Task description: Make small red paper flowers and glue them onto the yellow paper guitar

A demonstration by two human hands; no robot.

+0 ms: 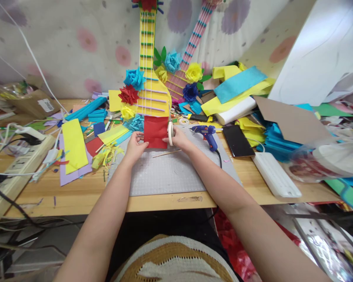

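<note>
Single head-level view, forward and down, close over the tabletop [161, 203] to the spotted backdrop [106, 29] behind.

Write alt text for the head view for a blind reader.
The left hand holds red paper over a gray cutting mat while the right hand holds white-handled scissors at its right edge. A blue glue gun lies at right; behind stand yellow and pink stringed-instrument models.

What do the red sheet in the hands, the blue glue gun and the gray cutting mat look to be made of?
Red sheet: probably crepe paper, perhaps felt; matte, lightly creased. 
Glue gun: likely hard plastic; smooth, molded-looking body. 
Cutting mat: probably plastic or vinyl; flat surface, faint grid lines.
</note>
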